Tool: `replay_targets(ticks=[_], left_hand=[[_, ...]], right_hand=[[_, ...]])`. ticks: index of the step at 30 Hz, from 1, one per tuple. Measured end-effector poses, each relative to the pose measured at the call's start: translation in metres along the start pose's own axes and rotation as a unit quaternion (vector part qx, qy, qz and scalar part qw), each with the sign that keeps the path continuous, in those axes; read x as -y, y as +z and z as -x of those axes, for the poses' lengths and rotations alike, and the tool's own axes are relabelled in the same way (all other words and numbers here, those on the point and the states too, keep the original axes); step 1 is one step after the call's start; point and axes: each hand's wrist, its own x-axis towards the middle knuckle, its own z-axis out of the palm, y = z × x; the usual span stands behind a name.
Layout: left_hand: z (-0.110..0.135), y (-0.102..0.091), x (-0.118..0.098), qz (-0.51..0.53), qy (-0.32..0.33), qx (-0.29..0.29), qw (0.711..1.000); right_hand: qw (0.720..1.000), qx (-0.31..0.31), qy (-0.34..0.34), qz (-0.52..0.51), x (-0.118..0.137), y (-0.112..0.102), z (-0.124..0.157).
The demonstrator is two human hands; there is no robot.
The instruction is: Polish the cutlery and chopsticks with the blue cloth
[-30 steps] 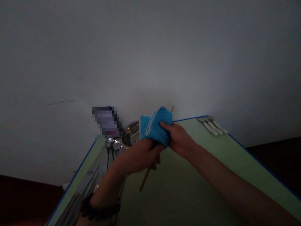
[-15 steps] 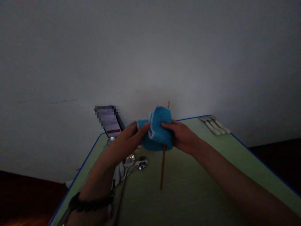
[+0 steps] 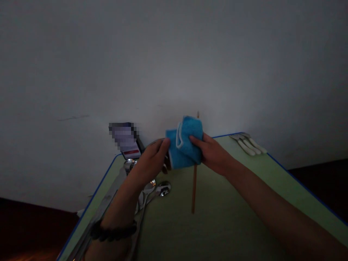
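Observation:
A folded blue cloth (image 3: 182,156) with pale edging is held up over the table. My right hand (image 3: 216,154) is closed on its right side, thumb pressed on the front. A thin wooden stick (image 3: 194,190), like a chopstick, runs upright through the folds, with its top and lower length sticking out. Whether it is one stick or a pair I cannot tell. My left hand (image 3: 152,159) pinches the cloth's left edge between thumb and fingers; the fingertips behind are partly hidden.
Several metal spoons (image 3: 164,189) lie under and beside my left forearm. A phone (image 3: 127,141) leans against the wall at the back left. Forks (image 3: 248,145) with pale handles rest at the back right of the green table (image 3: 223,214).
Both hands have raised the cloth and stick slightly and shifted them to the right. More of the cloth's left part shows beside my left thumb.

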Motion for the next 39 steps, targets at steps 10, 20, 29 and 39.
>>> replay_targets(ticks=[10,20,29,39], left_hand=[[0.012,0.016,-0.005,-0.085,0.072,0.287,0.951],[0.022,0.024,-0.019,-0.242,0.077,0.285,0.924],[0.01,0.023,-0.004,-0.19,0.067,0.182,0.962],[0.007,0.019,0.002,-0.224,0.08,0.155,0.959]], right_hand=[[0.975,-0.188,0.008,-0.117,-0.01,0.003,-0.009],[0.953,-0.244,0.021,-0.178,-0.008,-0.014,-0.016],[0.991,-0.121,-0.014,0.047,-0.025,-0.004,-0.008],[0.987,-0.098,0.073,-0.105,-0.021,-0.013,-0.011]])
